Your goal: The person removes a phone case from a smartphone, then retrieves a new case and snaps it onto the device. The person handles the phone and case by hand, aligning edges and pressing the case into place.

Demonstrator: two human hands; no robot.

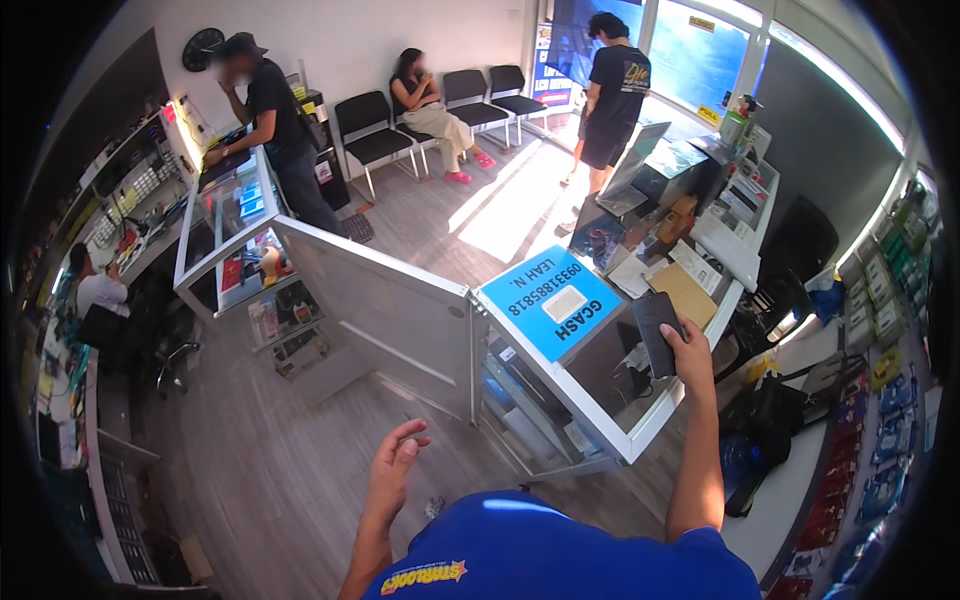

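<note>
In my right hand [690,358] is a dark, flat smartphone [655,335], held by its lower edge over the corner of the glass-topped counter [598,395]. The thumb lies across the phone's near side. My left hand [395,468] is raised over the floor, left of that counter, its fingers loosely bent and apart, with nothing plainly in it. Left of the phone, a blue printed sign [535,285] lies on the glass, with a small pale card [566,305] on top. A brown envelope [683,293] and white papers [632,275] are just beyond the phone.
A grey hinged gate panel [395,310] joins this counter to another glass showcase [228,228]. An open laptop [628,185] and boxes crowd the counter's far end. Several people stand or sit farther off, near black chairs [375,140]. Hanging packaged goods [890,400] line the right wall.
</note>
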